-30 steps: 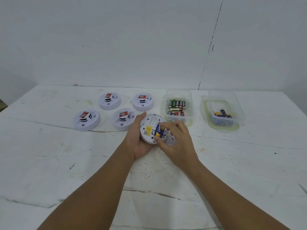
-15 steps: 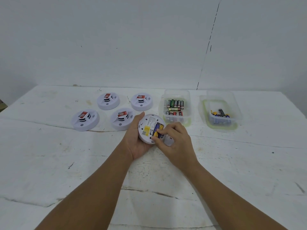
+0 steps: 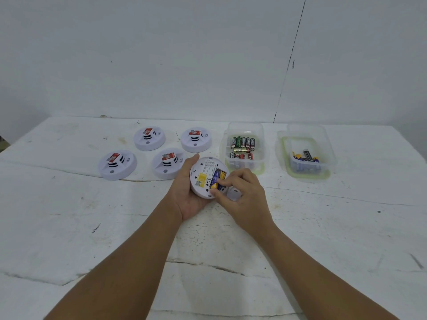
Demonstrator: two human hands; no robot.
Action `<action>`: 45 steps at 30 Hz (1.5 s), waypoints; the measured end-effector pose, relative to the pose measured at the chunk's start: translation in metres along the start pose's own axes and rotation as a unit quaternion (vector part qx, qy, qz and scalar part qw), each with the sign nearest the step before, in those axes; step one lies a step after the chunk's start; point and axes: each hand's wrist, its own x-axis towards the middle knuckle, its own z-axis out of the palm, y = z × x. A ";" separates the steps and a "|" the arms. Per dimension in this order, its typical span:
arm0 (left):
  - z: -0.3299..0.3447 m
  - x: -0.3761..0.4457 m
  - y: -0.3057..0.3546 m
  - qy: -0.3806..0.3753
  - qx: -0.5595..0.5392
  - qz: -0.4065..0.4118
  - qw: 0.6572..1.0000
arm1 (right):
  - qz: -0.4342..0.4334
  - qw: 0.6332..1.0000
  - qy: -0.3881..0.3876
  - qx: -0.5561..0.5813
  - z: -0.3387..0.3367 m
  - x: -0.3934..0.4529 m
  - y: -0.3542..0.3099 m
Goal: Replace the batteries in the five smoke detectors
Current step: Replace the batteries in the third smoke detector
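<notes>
Blue battery (image 3: 216, 179) pinched by right hand (image 3: 242, 197), left hand (image 3: 187, 195) cradling detector (image 3: 204, 175).

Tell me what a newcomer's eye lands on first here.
First, the two hands at the table's middle: the left hand cradles an upturned smoke detector while the right hand pinches a blue-and-yellow battery in its open compartment. Next, four more detectors sit face up behind on the left, and two clear tubs of batteries stand to the right.
</notes>
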 end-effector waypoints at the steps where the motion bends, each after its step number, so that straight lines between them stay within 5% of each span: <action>1: 0.000 0.000 0.000 0.001 0.000 0.001 1.000 | -0.001 1.000 -0.001 -0.002 0.000 0.000 0.000; 28: 0.000 0.000 0.000 -0.012 -0.001 0.000 1.000 | -0.048 0.999 0.004 -0.009 0.003 -0.001 -0.001; 45: -0.001 0.002 -0.002 -0.009 0.016 0.006 1.000 | 0.131 0.985 -0.049 0.097 -0.005 0.007 -0.005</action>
